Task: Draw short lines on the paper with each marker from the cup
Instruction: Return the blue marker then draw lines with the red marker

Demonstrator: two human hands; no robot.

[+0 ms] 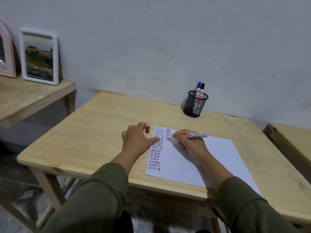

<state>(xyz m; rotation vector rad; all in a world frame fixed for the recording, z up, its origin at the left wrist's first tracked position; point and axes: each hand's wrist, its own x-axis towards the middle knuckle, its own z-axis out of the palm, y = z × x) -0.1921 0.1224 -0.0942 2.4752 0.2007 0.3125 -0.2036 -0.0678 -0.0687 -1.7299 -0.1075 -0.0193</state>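
Note:
A white paper lies on the wooden table, with columns of short red, blue and black lines along its left side. My right hand grips a red marker, its tip touching the paper in the second column near the top. My left hand rests on the table with its thumb pressing the paper's left edge; a red cap sits between its fingers. A black mesh cup stands at the back, holding a blue marker and a black marker.
A lower wooden shelf at the left carries a white picture frame and a pink arched frame. Another wooden table adjoins on the right. The grey wall runs close behind the cup.

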